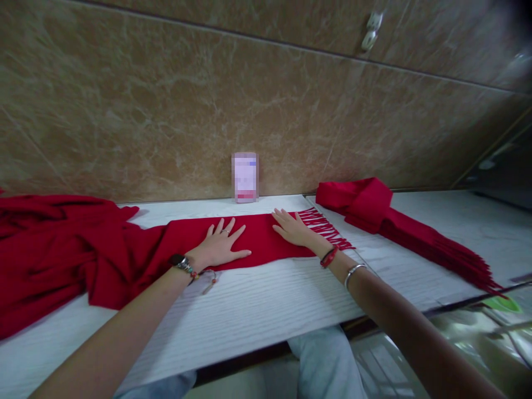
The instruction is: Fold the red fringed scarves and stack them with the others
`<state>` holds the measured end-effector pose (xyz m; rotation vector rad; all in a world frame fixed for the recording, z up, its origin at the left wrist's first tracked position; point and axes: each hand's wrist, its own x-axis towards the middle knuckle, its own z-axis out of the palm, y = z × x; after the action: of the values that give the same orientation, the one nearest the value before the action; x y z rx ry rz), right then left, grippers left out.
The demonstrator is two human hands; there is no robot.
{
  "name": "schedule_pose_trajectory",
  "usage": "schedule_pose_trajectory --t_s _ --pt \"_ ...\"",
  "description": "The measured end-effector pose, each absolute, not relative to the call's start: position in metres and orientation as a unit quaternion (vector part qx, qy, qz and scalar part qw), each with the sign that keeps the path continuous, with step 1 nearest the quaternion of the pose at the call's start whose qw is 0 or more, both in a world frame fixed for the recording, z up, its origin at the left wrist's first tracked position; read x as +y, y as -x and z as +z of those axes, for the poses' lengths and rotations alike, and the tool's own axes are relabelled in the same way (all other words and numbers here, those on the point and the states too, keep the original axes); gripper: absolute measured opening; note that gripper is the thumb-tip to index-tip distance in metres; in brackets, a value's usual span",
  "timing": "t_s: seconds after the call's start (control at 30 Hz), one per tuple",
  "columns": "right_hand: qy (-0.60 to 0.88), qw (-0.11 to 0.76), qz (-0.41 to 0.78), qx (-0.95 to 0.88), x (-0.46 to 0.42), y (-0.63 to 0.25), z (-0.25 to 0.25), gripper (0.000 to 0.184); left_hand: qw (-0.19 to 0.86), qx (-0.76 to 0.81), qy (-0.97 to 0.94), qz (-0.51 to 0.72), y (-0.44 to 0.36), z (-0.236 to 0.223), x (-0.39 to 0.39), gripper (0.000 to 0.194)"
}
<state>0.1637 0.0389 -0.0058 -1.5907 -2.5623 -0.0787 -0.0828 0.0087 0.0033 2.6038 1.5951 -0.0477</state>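
Note:
A red scarf (257,235) lies stretched flat across the white table (257,305), its fringe (324,226) at the right end. My left hand (220,246) rests flat on the scarf's middle with fingers spread, a watch and beads on the wrist. My right hand (291,228) lies flat on the scarf just left of the fringe, fingers out, with a red band and a silver bangle on the wrist. Neither hand grips anything.
The scarf's other end is a bunched red heap (50,249) at the table's left. A second folded red scarf (386,219) lies at the back right. A small card (245,177) leans against the marble wall (166,111). My knees show below the table's front edge.

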Motion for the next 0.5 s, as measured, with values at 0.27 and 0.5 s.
schedule_pose_trajectory --t_s 0.27,0.5 --pt "0.447 0.055 -0.012 -0.893 0.035 -0.132 -0.006 0.049 0.055 0.533 -0.844 -0.030 0.081 0.009 0.008 0.095" --pt "0.594 0.059 -0.068 -0.800 0.060 -0.201 -0.027 0.047 0.051 0.527 -0.848 -0.033 0.083 0.008 0.009 0.092"
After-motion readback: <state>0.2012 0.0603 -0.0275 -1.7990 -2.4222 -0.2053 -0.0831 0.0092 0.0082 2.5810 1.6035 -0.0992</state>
